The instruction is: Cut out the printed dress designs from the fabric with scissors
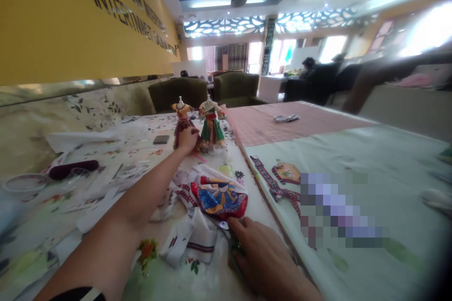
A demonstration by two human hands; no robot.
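Note:
My left hand (190, 140) reaches far forward to a small dress form (183, 112) in a yellow top and dark red skirt. Its fingers are closed on the doll dress (180, 130), though the fingertips are partly hidden. Beside it stands a second dress form (211, 124) with a green skirt and red sash. My right hand (261, 244) lies low on the table, wrapped round the dark handles of scissors (223, 225). The scissor blades are hidden against a blue, red and yellow patterned fabric piece (222, 197). White fabric strips (197, 240) with striped edging lie nearer.
A patterned trim strip (263, 171) and a tan fabric piece (286, 172) lie to the right, near a blurred-out patch. At left are a dark elongated case (74, 169) and a white bowl (25, 183). Green armchairs (236, 87) stand behind; people sit farther back.

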